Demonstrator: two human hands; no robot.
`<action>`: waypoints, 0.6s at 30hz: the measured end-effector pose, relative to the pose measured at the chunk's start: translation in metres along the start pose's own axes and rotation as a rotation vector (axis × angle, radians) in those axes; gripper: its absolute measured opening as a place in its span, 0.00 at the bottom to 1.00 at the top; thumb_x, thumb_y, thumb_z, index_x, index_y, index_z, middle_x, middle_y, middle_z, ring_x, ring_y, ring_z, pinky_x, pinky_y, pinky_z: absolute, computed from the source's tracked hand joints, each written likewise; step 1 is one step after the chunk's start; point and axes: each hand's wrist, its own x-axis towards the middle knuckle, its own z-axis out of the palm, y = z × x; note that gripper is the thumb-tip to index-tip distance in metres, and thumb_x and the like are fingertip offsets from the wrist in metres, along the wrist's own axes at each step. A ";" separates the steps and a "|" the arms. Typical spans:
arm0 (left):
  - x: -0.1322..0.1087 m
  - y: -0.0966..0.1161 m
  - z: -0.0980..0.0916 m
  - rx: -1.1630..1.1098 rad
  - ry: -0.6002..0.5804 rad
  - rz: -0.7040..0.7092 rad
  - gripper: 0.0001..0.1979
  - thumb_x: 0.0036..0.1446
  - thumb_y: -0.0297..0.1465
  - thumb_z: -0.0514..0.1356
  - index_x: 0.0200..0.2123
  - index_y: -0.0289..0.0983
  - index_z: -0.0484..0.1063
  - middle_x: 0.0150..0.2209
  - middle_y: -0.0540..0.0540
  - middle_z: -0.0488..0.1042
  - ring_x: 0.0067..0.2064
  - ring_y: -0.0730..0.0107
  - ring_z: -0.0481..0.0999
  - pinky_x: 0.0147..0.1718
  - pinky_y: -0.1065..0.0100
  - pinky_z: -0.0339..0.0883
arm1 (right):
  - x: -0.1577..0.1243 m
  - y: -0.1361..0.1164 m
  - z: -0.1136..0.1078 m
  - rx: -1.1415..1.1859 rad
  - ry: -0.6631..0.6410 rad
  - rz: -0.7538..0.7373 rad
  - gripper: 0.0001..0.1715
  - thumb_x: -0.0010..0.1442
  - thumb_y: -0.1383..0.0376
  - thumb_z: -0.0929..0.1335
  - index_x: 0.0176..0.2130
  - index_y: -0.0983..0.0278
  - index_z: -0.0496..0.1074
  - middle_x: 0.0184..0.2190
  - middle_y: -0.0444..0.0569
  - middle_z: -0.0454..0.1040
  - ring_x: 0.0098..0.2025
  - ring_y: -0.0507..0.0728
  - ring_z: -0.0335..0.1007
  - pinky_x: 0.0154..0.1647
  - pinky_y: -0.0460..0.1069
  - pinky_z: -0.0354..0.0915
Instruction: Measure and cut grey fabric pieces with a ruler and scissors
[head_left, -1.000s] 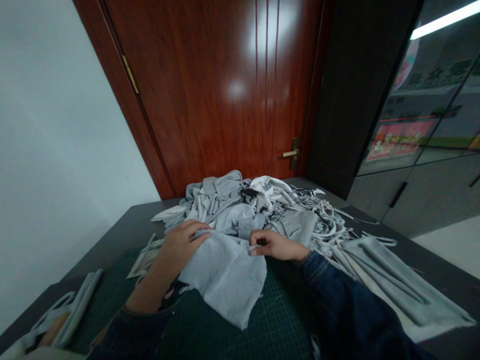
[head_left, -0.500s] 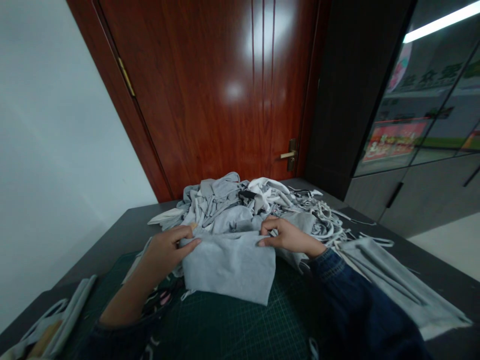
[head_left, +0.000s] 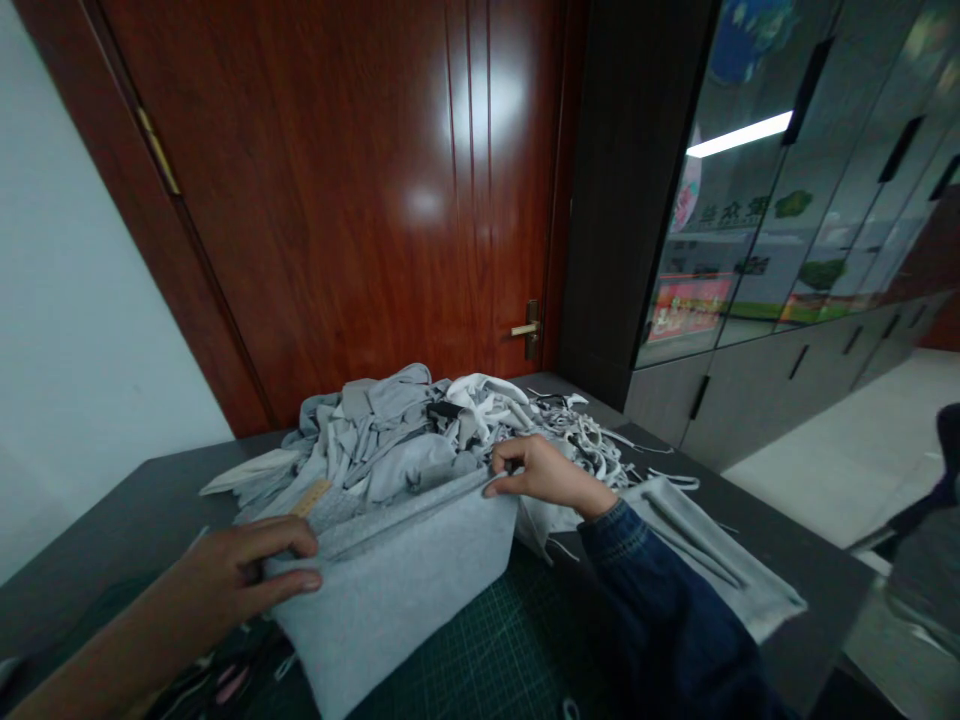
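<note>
1. Head view, centre: the cloth [head_left: 405, 590], pale grey, spans the space between the two hands, in front of the heap and above the mat [head_left: 487, 650]. Its top edge slopes upward from left to right; whether its lower edge touches the mat cannot be told.
2. Left hand [head_left: 244, 565]: the grip is closed on the cloth's left top corner, thumb on the near side, fingers above.
3. Right hand [head_left: 536, 475]: the grip pinches the right end of the same edge between thumb and bent forefinger. A denim sleeve [head_left: 660, 590] covers the forearm.
4. Heap [head_left: 367, 435]: crumpled grey fabric lies on the counter [head_left: 169, 500], just behind the cloth, with a white band [head_left: 487, 390] on top and tangled cords [head_left: 592, 440] at its right. A tan strip [head_left: 310, 498] shows just beyond the left fingers.
5. Right side of the counter: a flat grey piece [head_left: 712, 555] lies beside the sleeve.
6. Lower left: a pink object [head_left: 231, 684], too dark to identify, lies below the left hand.
7. Background: a red-brown door [head_left: 337, 200] with a brass handle [head_left: 525, 329]; at right, a glass-fronted cabinet [head_left: 750, 385].
</note>
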 end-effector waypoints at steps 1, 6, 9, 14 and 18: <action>0.001 -0.002 -0.002 0.001 -0.043 -0.017 0.12 0.55 0.45 0.63 0.26 0.46 0.78 0.28 0.57 0.79 0.31 0.70 0.74 0.33 0.74 0.63 | 0.000 0.000 0.000 0.007 0.006 0.013 0.23 0.57 0.50 0.77 0.26 0.63 0.70 0.24 0.39 0.66 0.31 0.53 0.62 0.33 0.46 0.55; 0.002 -0.013 -0.003 -0.021 -0.009 -0.070 0.15 0.57 0.46 0.63 0.24 0.44 0.73 0.26 0.57 0.75 0.32 0.70 0.72 0.35 0.74 0.63 | 0.000 0.002 -0.001 0.021 0.053 0.014 0.31 0.58 0.44 0.75 0.22 0.62 0.63 0.21 0.38 0.60 0.27 0.51 0.56 0.30 0.46 0.51; 0.002 -0.014 0.000 0.027 0.072 -0.034 0.17 0.59 0.48 0.61 0.24 0.44 0.73 0.26 0.55 0.74 0.33 0.69 0.72 0.37 0.72 0.64 | 0.000 0.002 0.000 0.012 0.078 0.001 0.34 0.58 0.42 0.74 0.20 0.62 0.60 0.20 0.38 0.57 0.27 0.51 0.54 0.29 0.47 0.50; 0.004 -0.003 -0.005 0.118 0.145 -0.055 0.19 0.56 0.48 0.60 0.21 0.41 0.68 0.25 0.52 0.72 0.30 0.67 0.72 0.35 0.68 0.64 | -0.002 0.002 0.000 0.015 0.141 -0.038 0.34 0.59 0.42 0.74 0.21 0.62 0.61 0.21 0.40 0.60 0.27 0.52 0.58 0.31 0.47 0.53; 0.002 0.009 -0.010 0.079 0.190 -0.078 0.12 0.53 0.43 0.61 0.27 0.41 0.72 0.30 0.50 0.77 0.34 0.65 0.76 0.36 0.68 0.66 | -0.006 0.001 -0.004 0.037 0.171 -0.016 0.26 0.60 0.46 0.74 0.25 0.61 0.69 0.25 0.43 0.70 0.31 0.55 0.67 0.34 0.49 0.59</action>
